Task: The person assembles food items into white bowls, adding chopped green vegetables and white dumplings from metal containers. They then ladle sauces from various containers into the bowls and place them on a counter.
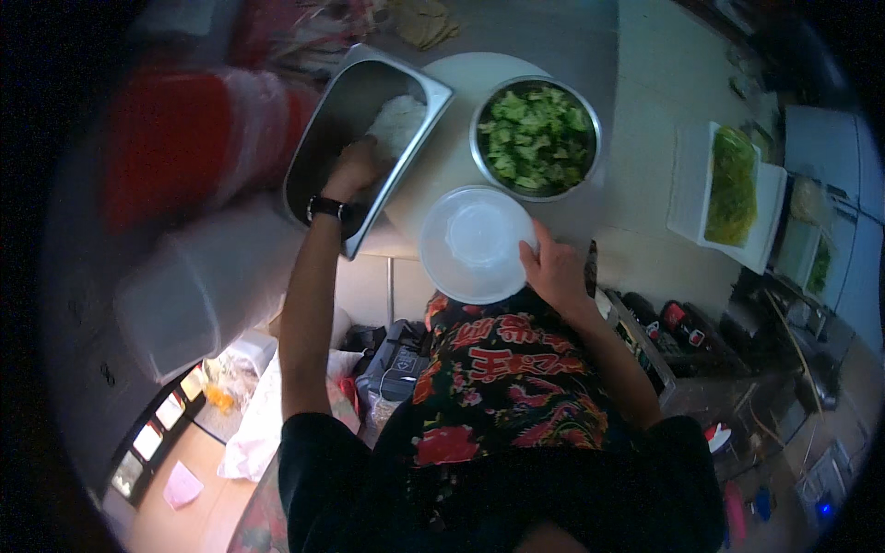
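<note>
My left hand [356,166], with a dark band on its wrist, reaches down into a deep rectangular steel pan [437,104]. It is beside or on a white food mass [399,124] at one end of the pan; its fingers are in shadow, so any hold cannot be told. With my right hand [553,266] I grip the rim of a round, translucent plastic bowl [477,242], in which nothing plainly shows. Just beyond it stands a round steel bowl [539,138] full of chopped green leaves. Part of a round white board [477,66] lies beneath the pan and the steel bowl.
Stacked translucent plastic containers [200,297] and a red item in clear plastic [173,145] lie left of the pan. A white tray with bagged greens [731,186] is at the right. Dark bottles [677,321] stand in a crate below right.
</note>
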`<action>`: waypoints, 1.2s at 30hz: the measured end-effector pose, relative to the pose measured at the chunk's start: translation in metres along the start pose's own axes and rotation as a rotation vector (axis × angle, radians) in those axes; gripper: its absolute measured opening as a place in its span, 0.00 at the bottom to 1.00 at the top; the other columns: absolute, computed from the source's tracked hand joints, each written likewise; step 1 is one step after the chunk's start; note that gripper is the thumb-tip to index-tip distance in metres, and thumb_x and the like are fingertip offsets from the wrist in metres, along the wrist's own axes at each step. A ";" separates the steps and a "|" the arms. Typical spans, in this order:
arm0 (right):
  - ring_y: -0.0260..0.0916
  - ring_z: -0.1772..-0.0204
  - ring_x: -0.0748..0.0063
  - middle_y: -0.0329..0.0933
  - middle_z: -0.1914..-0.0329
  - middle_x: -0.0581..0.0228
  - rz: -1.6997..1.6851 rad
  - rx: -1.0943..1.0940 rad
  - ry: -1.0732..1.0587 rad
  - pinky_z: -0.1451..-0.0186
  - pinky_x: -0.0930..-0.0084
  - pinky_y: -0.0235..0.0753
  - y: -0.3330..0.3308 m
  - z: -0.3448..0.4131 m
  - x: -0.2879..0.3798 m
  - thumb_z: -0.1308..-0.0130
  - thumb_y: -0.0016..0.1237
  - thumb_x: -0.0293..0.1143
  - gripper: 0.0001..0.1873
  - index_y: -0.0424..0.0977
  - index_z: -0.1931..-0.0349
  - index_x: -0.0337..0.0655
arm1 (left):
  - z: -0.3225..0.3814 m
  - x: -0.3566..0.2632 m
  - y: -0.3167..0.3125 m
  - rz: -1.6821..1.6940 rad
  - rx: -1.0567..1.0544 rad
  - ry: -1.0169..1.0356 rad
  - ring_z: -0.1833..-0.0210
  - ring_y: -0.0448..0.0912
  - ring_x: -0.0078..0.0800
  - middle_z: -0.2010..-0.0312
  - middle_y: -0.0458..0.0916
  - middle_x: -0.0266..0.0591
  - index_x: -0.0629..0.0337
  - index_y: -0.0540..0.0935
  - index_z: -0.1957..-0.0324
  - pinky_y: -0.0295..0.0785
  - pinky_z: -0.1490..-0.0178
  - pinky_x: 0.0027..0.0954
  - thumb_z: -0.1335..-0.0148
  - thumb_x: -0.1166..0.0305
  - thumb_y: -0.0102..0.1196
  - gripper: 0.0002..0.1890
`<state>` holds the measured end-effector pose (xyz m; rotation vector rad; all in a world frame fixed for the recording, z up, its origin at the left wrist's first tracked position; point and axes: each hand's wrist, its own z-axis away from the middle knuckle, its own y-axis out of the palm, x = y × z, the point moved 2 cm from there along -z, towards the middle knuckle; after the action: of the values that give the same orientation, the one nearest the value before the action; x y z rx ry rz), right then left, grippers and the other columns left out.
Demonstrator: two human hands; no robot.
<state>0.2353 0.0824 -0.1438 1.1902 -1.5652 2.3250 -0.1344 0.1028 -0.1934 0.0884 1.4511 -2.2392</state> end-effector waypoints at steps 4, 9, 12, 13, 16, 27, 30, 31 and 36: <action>0.75 0.78 0.54 0.75 0.83 0.54 0.007 -0.003 -0.025 0.73 0.62 0.74 -0.020 -0.014 0.003 0.38 0.52 0.37 0.19 0.72 0.50 0.37 | -0.041 0.034 0.040 0.023 0.258 -0.077 0.47 0.75 0.55 0.51 0.77 0.58 0.59 0.75 0.50 0.70 0.44 0.45 0.41 0.61 0.51 0.19; 0.75 0.73 0.58 0.76 0.75 0.59 0.018 -0.213 -0.003 0.71 0.64 0.74 -0.022 -0.069 -0.029 0.40 0.54 0.36 0.16 0.74 0.52 0.43 | -0.048 0.047 0.053 -0.160 0.325 -0.015 0.46 0.74 0.55 0.49 0.76 0.57 0.57 0.75 0.50 0.70 0.44 0.46 0.40 0.64 0.47 0.17; 0.76 0.69 0.59 0.75 0.69 0.61 0.135 -0.143 -0.044 0.69 0.64 0.75 -0.004 -0.099 -0.042 0.42 0.54 0.34 0.15 0.74 0.53 0.45 | -0.035 0.039 0.044 -0.200 0.325 -0.045 0.46 0.74 0.54 0.48 0.76 0.55 0.56 0.75 0.49 0.70 0.44 0.47 0.40 0.66 0.48 0.17; 0.76 0.68 0.59 0.74 0.67 0.62 0.180 -0.101 -0.040 0.68 0.64 0.75 0.003 -0.105 -0.045 0.42 0.54 0.34 0.15 0.74 0.53 0.45 | -0.033 0.034 0.038 -0.179 0.374 -0.079 0.45 0.74 0.53 0.48 0.76 0.54 0.56 0.75 0.49 0.70 0.44 0.47 0.40 0.66 0.47 0.17; 0.76 0.67 0.57 0.74 0.66 0.62 0.238 -0.032 -0.074 0.67 0.64 0.75 0.012 -0.111 -0.047 0.43 0.54 0.32 0.14 0.75 0.56 0.44 | -0.026 0.047 0.039 -0.223 0.449 -0.029 0.45 0.74 0.51 0.47 0.76 0.52 0.54 0.75 0.48 0.70 0.43 0.47 0.40 0.67 0.47 0.18; 0.63 0.79 0.81 0.68 0.81 0.72 -1.283 -0.089 0.502 0.78 0.80 0.62 -0.015 -0.072 -0.071 0.39 0.55 0.34 0.10 0.74 0.63 0.37 | -0.014 0.045 0.024 -0.299 0.485 -0.021 0.46 0.75 0.52 0.50 0.78 0.52 0.48 0.79 0.50 0.69 0.43 0.47 0.40 0.59 0.45 0.18; 0.61 0.81 0.82 0.68 0.81 0.73 -1.379 -0.160 0.516 0.79 0.82 0.58 -0.013 -0.058 -0.073 0.39 0.55 0.34 0.10 0.74 0.64 0.37 | -0.011 0.050 0.019 -0.331 0.387 0.002 0.49 0.77 0.51 0.52 0.78 0.54 0.51 0.81 0.53 0.71 0.45 0.46 0.41 0.61 0.46 0.17; 0.61 0.81 0.83 0.68 0.81 0.73 -1.369 -0.183 0.504 0.79 0.83 0.58 -0.013 -0.052 -0.073 0.39 0.55 0.33 0.10 0.73 0.64 0.37 | -0.009 0.052 0.015 -0.362 0.368 0.005 0.49 0.78 0.50 0.52 0.78 0.54 0.52 0.81 0.53 0.71 0.46 0.46 0.41 0.62 0.46 0.17; 0.61 0.80 0.83 0.67 0.80 0.73 -1.373 -0.180 0.516 0.78 0.83 0.59 -0.009 -0.037 -0.071 0.38 0.54 0.32 0.08 0.73 0.64 0.38 | 0.005 0.012 0.010 -0.511 0.377 -0.012 0.55 0.80 0.51 0.57 0.81 0.53 0.56 0.84 0.59 0.75 0.52 0.48 0.40 0.61 0.45 0.16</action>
<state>0.2685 0.1406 -0.1894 0.9630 -0.4208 1.3168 -0.1404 0.0911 -0.2033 -0.1981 1.1137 -2.9000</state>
